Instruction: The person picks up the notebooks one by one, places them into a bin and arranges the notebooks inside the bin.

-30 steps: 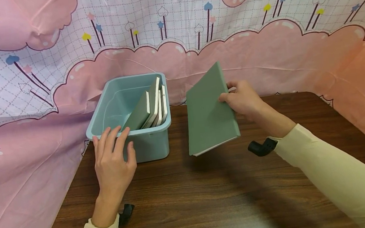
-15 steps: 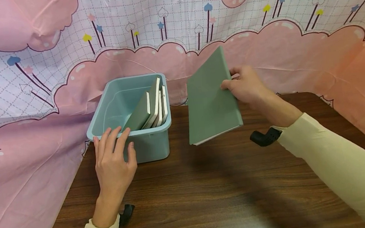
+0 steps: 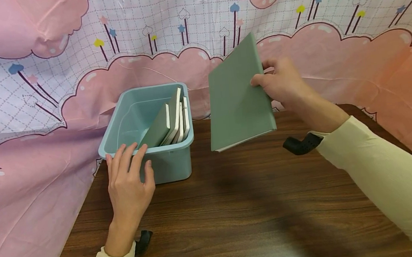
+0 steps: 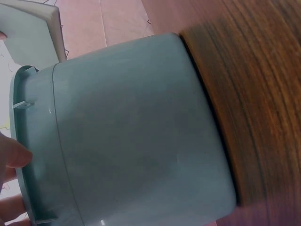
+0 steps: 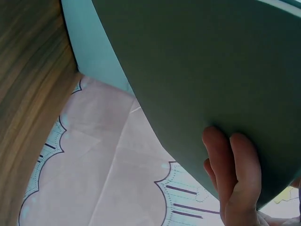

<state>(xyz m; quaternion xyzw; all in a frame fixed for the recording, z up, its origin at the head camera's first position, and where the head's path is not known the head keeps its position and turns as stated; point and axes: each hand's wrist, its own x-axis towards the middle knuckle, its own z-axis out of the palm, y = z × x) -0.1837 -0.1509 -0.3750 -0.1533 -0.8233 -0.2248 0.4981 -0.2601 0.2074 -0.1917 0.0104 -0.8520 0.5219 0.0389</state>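
Note:
My right hand [image 3: 279, 79] pinches a green hardcover book [image 3: 238, 97] by its right edge, thumb on the near cover. The book hangs tilted above the table, right of a light blue plastic bin [image 3: 168, 164]. In the right wrist view, fingers [image 5: 242, 160] lie against the dark green cover [image 5: 188, 61]. My left hand [image 3: 128, 184] rests at the bin's near rim with its fingers spread and lightly bent. Its thumb [image 4: 16, 153] shows right at the rim in the left wrist view. Several books [image 3: 170, 121] lean inside the bin's right side.
The bin stands on a dark brown wooden table [image 3: 236, 223], near its back left. A pink and white patterned cloth [image 3: 315, 70] hangs behind and along the sides. Each wrist carries a black camera mount [image 3: 303, 143].
My right hand has raised the green book higher, with a slight drift to the right. The left hand and the bin have stayed in place.

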